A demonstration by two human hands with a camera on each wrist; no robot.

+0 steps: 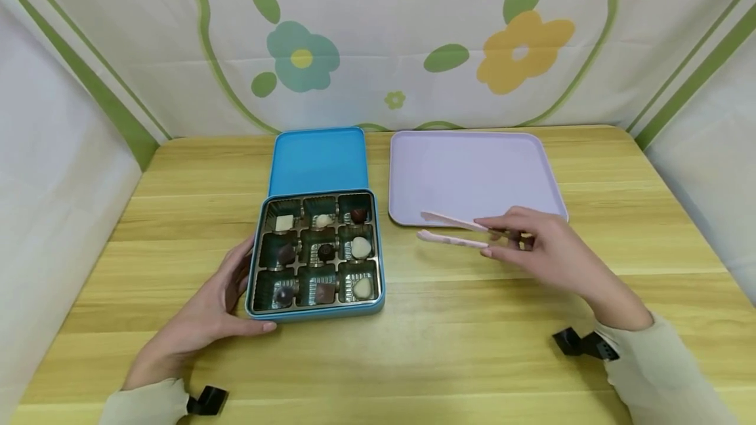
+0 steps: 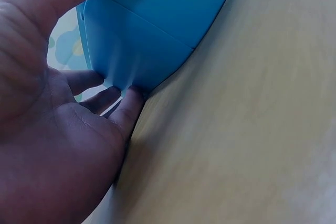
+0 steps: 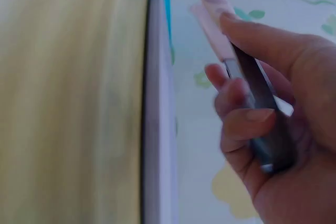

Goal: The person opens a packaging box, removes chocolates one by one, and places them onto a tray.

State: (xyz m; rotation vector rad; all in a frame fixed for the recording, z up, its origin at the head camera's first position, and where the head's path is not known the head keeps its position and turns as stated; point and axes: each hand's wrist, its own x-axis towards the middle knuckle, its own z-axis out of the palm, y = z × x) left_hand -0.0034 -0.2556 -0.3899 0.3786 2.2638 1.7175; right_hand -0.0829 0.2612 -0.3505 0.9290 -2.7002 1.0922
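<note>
My left hand holds a blue tin by its near left corner, thumb along the front side, fingertips against the left wall. In the left wrist view, the fingertips touch the tin's blue wall. Inside, a divided tray has one chocolate per compartment: dark ones such as the round chocolate, and pale ones such as the heart-shaped white chocolate. To the right, my right hand grips tongs with pale pink tips, spread apart with nothing between. The right wrist view shows the tongs' dark handle within curled fingers.
A blue lid lies behind the tin, touching or nearly touching it. A lilac tray sits at the back right, partly behind the tongs and right hand. Wooden tabletop spreads below; a flower-printed cloth hangs behind.
</note>
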